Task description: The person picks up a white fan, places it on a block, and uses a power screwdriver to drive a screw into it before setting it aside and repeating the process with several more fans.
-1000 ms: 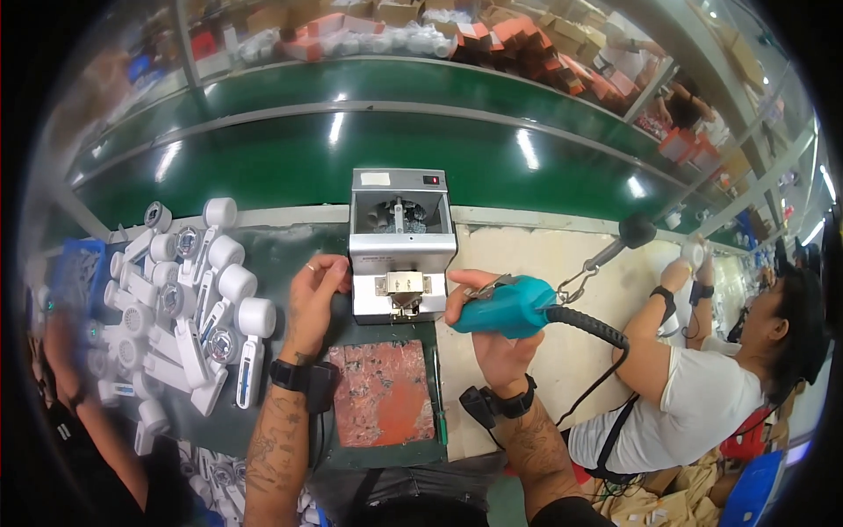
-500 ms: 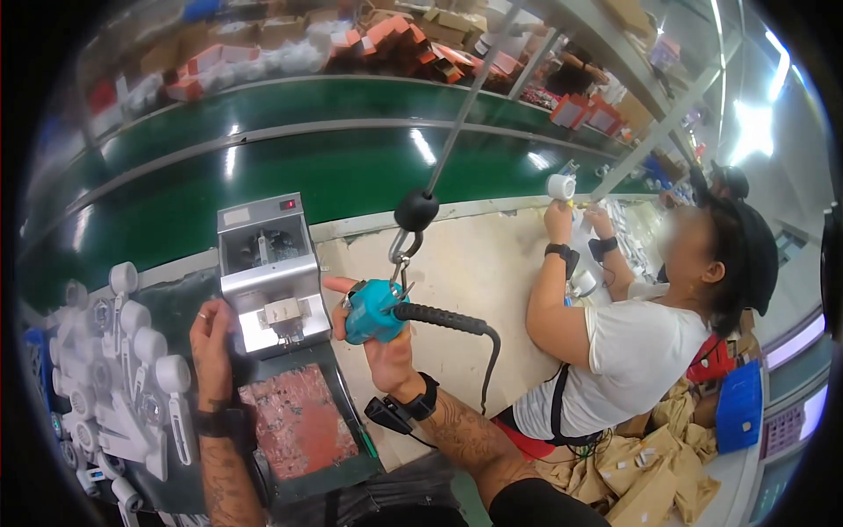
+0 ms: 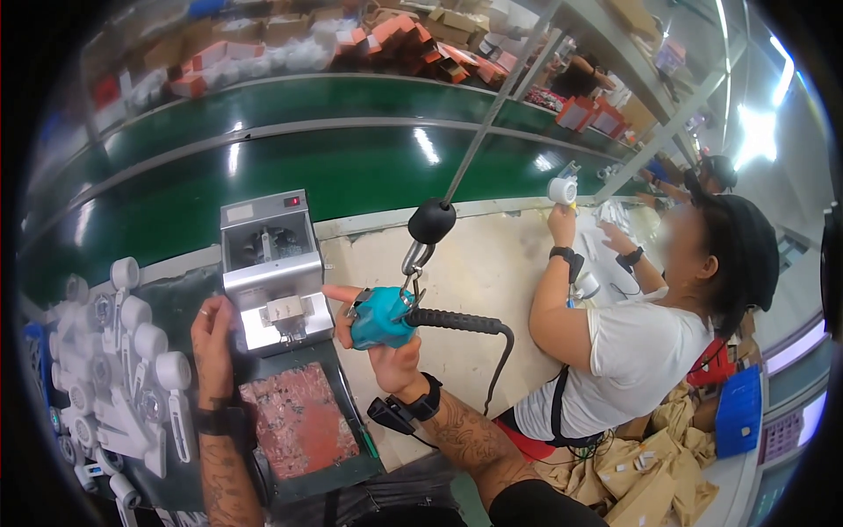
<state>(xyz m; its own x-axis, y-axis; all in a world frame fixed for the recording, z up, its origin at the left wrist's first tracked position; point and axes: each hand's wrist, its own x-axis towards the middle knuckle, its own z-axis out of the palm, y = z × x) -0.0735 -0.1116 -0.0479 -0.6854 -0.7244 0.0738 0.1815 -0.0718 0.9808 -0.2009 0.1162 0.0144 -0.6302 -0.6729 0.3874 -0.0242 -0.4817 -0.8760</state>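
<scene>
My right hand [image 3: 397, 362] is wrapped round a teal electric screwdriver [image 3: 383, 318], its index finger stretched toward a silver screw feeder [image 3: 274, 274]. The screwdriver hangs by a hook from a cable with a black ball-shaped stop [image 3: 431, 220], and a ribbed black cord trails from it. Its tip is hidden. My left hand [image 3: 211, 344] is closed, fingers curled together beside the feeder's left side; whether anything is in them is hidden. Several white handheld devices with round heads [image 3: 173, 372] lie piled left of that hand.
A worn red mat [image 3: 303, 422] lies before the feeder, with a green pen-like stick [image 3: 367, 442] beside it. Beyond runs a green conveyor [image 3: 334, 167]. At right a co-worker [image 3: 615, 351] holds a white round-headed device [image 3: 562, 190]. Brown bags [image 3: 615, 470] and a blue bin [image 3: 739, 408] stand behind.
The screwdriver and its hanging cable have shifted slightly right and down. My left hand stays beside the feeder. The co-worker's farther hand has moved right, away from the white device.
</scene>
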